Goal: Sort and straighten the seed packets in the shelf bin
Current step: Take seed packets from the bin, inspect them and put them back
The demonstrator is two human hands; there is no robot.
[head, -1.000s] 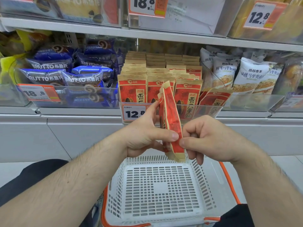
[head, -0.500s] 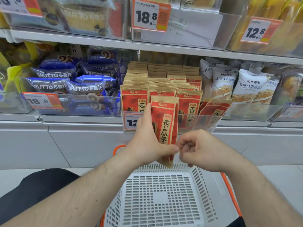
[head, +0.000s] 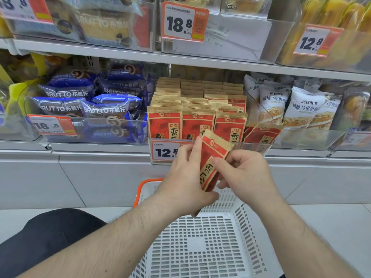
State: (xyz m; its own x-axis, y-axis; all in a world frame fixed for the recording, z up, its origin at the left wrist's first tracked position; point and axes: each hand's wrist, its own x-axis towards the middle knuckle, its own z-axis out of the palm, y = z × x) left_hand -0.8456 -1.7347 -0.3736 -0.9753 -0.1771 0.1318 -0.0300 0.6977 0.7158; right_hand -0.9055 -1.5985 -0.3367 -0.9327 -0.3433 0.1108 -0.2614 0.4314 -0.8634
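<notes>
Red seed packet (head: pixel 211 157), tilted, held by left hand (head: pixel 185 177) and right hand (head: pixel 244 173) before the clear shelf bin (head: pixel 253 146). Bin holds upright rows of red seed packets (head: pixel 197 125); one leaning packet (head: pixel 261 136) at right. White basket (head: pixel 200 247) below.

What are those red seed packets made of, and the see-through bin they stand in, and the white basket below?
Seed packet: looks like matte kraft paper, with tan serrated edges and red print. Shelf bin: clear glossy plastic, probably acrylic; packets show through it. Basket: white moulded plastic with slotted holes and an orange rim.
</notes>
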